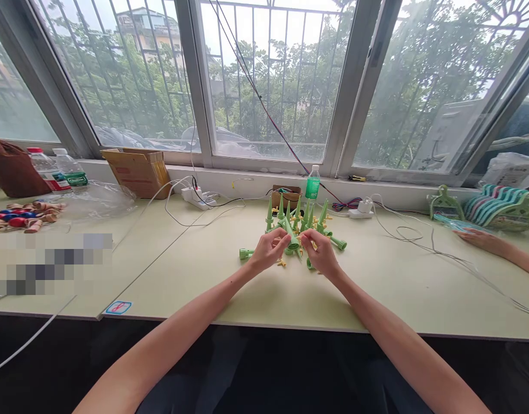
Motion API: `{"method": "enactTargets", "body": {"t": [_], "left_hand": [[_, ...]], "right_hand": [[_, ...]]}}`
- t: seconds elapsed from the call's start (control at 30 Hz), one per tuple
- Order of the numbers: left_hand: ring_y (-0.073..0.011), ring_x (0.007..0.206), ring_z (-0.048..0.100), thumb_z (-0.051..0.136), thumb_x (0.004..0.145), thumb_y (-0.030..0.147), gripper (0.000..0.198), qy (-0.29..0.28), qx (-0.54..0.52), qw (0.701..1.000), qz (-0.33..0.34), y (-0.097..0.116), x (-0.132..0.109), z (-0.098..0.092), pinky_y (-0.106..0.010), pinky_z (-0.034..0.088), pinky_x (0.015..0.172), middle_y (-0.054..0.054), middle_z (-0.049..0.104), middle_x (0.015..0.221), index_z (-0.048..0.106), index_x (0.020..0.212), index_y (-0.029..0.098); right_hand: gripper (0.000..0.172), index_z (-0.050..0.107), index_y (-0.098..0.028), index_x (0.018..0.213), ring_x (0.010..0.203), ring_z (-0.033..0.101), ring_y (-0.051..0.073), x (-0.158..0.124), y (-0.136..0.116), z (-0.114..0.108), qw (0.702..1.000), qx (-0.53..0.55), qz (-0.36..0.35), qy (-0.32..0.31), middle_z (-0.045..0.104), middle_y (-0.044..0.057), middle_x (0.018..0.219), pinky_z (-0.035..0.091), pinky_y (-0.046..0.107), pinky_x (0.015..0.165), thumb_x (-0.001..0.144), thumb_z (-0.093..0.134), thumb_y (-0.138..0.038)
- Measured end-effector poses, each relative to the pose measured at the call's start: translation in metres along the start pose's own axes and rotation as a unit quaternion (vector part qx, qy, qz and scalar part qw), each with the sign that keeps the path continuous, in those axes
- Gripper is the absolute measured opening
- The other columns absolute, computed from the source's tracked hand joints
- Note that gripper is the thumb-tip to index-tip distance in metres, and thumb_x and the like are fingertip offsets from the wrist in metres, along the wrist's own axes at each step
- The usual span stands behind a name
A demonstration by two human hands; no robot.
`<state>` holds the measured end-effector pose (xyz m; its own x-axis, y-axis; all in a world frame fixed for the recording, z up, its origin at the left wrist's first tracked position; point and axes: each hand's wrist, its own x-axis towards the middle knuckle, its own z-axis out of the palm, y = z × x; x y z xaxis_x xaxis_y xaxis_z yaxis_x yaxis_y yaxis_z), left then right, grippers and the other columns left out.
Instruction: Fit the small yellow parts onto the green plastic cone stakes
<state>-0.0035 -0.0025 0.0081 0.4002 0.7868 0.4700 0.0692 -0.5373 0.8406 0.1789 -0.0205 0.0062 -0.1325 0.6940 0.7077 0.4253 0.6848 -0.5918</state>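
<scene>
My left hand (pixel 268 250) is closed, its thumb and fingers pinching a hollow green plastic watering spike (pixel 292 244) with the open end toward me. Close by on the right, my right hand (pixel 321 253) pinches a small yellow piece (pixel 301 236) near that spike; the fingers partly hide it. Behind both hands stand several green spikes (pixel 310 217), points up. Another green spike (pixel 338 243) lies on its side to the right, and a green part (pixel 246 253) lies at the left. Small yellow pieces (pixel 282 263) are scattered among them.
Behind the pile are a small cardboard box (pixel 286 197) and a green-labelled bottle (pixel 313 183). Cables and power strips (pixel 198 197) line the window side. At the right, another person's hand (pixel 475 237) touches a plastic-wrapped item near teal-and-green racked goods (pixel 501 207). Wooden beads (pixel 25 217) lie left.
</scene>
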Motion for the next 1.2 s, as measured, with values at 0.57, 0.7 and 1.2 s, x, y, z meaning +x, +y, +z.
{"method": "enactTargets", "body": {"t": [0.57,0.7,1.2], "left_hand": [[-0.0021,0.05,0.044,0.058,0.087,0.039,0.028,0.0,0.105,0.989,0.104,-0.0038,0.0006,0.0003,-0.016,0.046,0.043,-0.006,0.056,0.098,0.06,0.104,0.016],[-0.0025,0.052,0.045,0.057,0.089,0.035,0.027,0.002,0.123,0.985,0.118,-0.0055,0.0008,0.0004,-0.015,0.046,0.043,-0.008,0.055,0.103,0.061,0.109,0.018],[-0.0026,0.047,0.045,0.055,0.089,0.046,0.034,0.051,0.078,0.994,0.053,-0.0002,0.0024,0.0021,-0.015,0.039,0.042,-0.003,0.056,0.088,0.051,0.105,0.016]], "right_hand": [[0.044,0.035,-0.019,0.06,0.052,0.031,0.01,0.0003,0.0076,0.0009,0.999,-0.009,0.032,-0.005,0.035,-0.003,0.055,0.026,0.025,0.051,0.095,0.04,-0.046],[0.047,0.032,-0.019,0.057,0.05,0.027,0.01,0.0,0.0088,0.0027,0.999,-0.013,0.035,-0.006,0.031,-0.004,0.053,0.023,0.026,0.051,0.095,0.04,-0.047],[0.036,0.048,-0.019,0.068,0.055,0.04,0.011,-0.0002,0.0002,0.0005,0.998,0.003,0.025,0.055,0.045,-0.002,0.059,0.033,0.024,0.055,0.095,0.044,-0.041]]}}
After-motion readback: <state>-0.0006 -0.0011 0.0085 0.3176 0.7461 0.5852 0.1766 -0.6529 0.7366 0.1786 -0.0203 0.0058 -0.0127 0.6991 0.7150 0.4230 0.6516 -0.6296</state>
